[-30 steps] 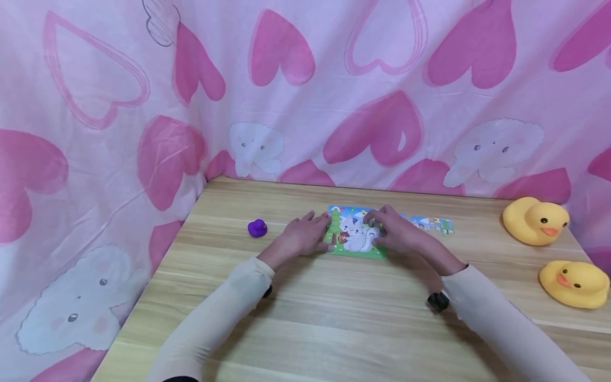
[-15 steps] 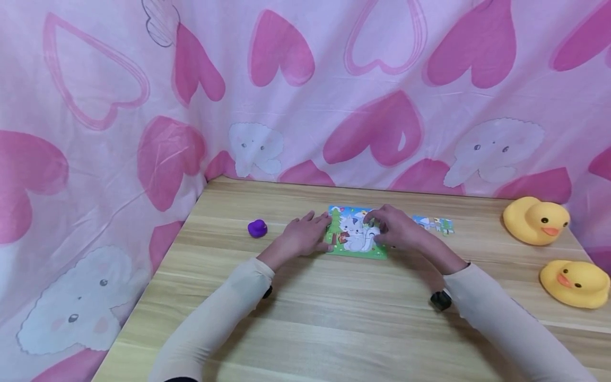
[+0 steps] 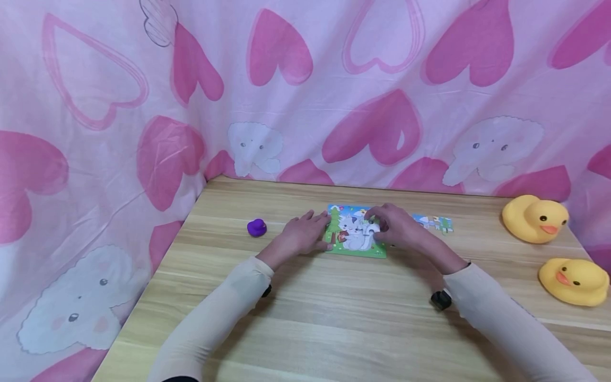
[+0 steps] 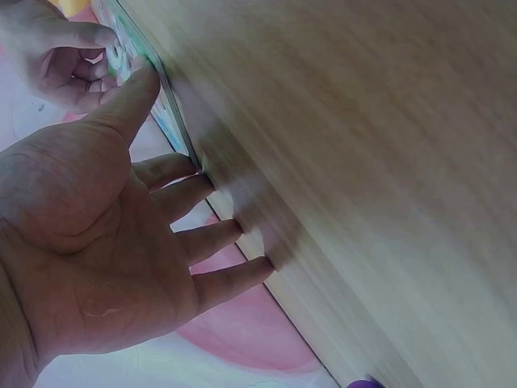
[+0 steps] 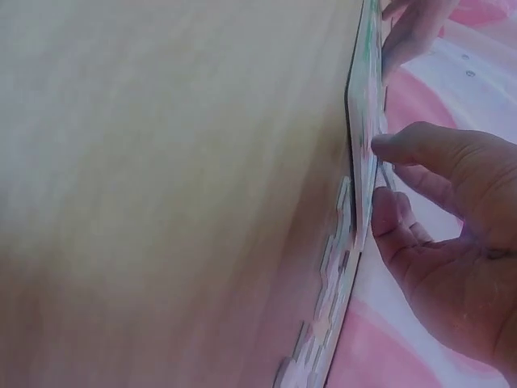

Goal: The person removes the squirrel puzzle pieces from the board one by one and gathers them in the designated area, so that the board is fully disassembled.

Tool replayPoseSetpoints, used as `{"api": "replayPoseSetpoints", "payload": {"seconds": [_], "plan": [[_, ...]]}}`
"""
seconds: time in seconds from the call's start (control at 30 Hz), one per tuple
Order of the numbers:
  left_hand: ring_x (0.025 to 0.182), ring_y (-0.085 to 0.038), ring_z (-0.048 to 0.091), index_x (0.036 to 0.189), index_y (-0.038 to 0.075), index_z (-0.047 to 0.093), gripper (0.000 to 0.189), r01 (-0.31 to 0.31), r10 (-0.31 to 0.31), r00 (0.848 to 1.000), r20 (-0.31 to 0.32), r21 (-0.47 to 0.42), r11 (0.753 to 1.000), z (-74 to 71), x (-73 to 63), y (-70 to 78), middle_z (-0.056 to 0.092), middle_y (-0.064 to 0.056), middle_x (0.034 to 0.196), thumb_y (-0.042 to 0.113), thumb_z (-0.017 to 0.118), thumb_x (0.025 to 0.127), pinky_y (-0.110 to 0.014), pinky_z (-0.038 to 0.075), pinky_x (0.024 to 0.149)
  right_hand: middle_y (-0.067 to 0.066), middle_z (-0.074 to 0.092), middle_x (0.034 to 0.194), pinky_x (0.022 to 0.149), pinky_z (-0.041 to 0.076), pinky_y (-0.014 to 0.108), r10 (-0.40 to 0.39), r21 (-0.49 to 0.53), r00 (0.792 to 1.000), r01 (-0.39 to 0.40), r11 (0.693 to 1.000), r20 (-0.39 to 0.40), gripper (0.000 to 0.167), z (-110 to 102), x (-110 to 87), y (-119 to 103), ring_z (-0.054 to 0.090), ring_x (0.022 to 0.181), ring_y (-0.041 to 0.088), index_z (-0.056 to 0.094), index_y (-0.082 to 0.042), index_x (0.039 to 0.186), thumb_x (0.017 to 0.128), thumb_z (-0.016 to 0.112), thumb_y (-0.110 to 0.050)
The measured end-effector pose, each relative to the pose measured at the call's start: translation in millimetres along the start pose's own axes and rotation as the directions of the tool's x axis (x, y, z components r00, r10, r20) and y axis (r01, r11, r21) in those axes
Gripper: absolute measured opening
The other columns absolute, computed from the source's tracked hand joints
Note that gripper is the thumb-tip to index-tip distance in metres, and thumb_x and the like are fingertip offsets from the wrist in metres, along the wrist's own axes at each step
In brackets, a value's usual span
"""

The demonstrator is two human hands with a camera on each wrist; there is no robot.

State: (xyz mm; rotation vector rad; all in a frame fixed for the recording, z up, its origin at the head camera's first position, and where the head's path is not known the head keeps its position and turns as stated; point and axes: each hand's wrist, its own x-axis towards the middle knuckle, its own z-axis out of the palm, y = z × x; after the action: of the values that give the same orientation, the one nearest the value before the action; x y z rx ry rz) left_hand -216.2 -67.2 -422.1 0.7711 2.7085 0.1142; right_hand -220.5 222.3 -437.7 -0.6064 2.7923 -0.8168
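Observation:
A jigsaw puzzle (image 3: 355,250) showing a white squirrel-like animal lies flat on the wooden table. My left hand (image 3: 302,233), fingers spread and fairly straight, rests at its left edge, with the thumb on the corner in the left wrist view. Over the puzzle's right part, my right hand (image 3: 398,227) has curled fingers and pinches a white puzzle piece (image 3: 369,229) that sits slightly askew on the animal's tail. In the right wrist view, the thumb and fingers of the right hand (image 5: 452,210) meet the puzzle's surface; the piece is mostly hidden there.
Several loose puzzle pieces (image 3: 439,223) lie to the right of the puzzle, partly behind the right hand. A small purple duck (image 3: 256,227) stands at the left. Two yellow ducks (image 3: 534,218) sit at the far right. A heart-printed curtain (image 3: 286,106) borders the table's back.
The white piece under my right fingertips has shifted slightly and now sits askew on the tail. The right hand has barely moved; the left hand stays at the puzzle's edge.

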Motion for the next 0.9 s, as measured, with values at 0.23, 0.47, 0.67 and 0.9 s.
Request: {"api": "replayPoseSetpoints", "payload": {"seconds": [0.23, 0.47, 0.67, 0.9], "plan": [[0.164, -0.039, 0.024, 0.168, 0.016, 0.03, 0.084, 0.001, -0.001, 1.0, -0.003, -0.001, 1.0, 0.1, 0.2, 0.7, 0.025, -0.005, 0.177, 0.055, 0.064, 0.102, -0.063, 0.034, 0.127, 0.006, 0.068, 0.108, 0.078, 0.06, 0.03, -0.018, 0.037, 1.0, 0.018, 0.999, -0.016, 0.046, -17.3, -17.8, 19.2, 0.065, 0.089, 0.019, 0.071, -0.018, 0.13, 0.087, 0.085, -0.008], [0.164, -0.039, 0.023, 0.168, 0.016, 0.029, 0.083, 0.003, -0.003, 1.0, -0.001, -0.009, 1.0, -0.7, 0.6, 1.3, 0.025, -0.005, 0.177, 0.053, 0.064, 0.102, -0.064, 0.033, 0.128, 0.008, 0.07, 0.111, 0.079, 0.06, 0.024, 0.023, 0.064, 0.999, -0.021, 0.998, -0.036, 0.045, -38.4, -53.0, 53.6, 0.065, 0.094, 0.022, 0.071, -0.015, 0.13, 0.088, 0.085, -0.007], [0.165, -0.038, 0.021, 0.169, 0.016, 0.027, 0.084, 0.014, -0.013, 1.0, 0.004, -0.021, 1.0, -0.3, 0.9, 1.1, 0.023, -0.004, 0.178, 0.053, 0.064, 0.103, -0.064, 0.031, 0.129, 0.007, 0.068, 0.11, 0.077, 0.057, 0.02, 0.076, 0.045, 0.996, -0.074, 0.996, -0.05, 0.044, -51.5, -86.8, 81.4, 0.063, 0.095, 0.021, 0.07, -0.016, 0.13, 0.089, 0.085, -0.012], [0.165, -0.038, 0.02, 0.169, 0.016, 0.027, 0.085, 0.018, -0.018, 1.0, 0.012, -0.023, 1.0, 0.8, 1.2, -0.5, 0.023, -0.004, 0.178, 0.054, 0.064, 0.102, -0.064, 0.03, 0.129, 0.008, 0.066, 0.111, 0.078, 0.057, 0.019, 0.105, 0.006, 0.993, -0.105, 0.994, -0.062, 0.042, -57.5, -115.5, 104.2, 0.063, 0.093, 0.012, 0.071, -0.014, 0.128, 0.089, 0.086, -0.016]]}}
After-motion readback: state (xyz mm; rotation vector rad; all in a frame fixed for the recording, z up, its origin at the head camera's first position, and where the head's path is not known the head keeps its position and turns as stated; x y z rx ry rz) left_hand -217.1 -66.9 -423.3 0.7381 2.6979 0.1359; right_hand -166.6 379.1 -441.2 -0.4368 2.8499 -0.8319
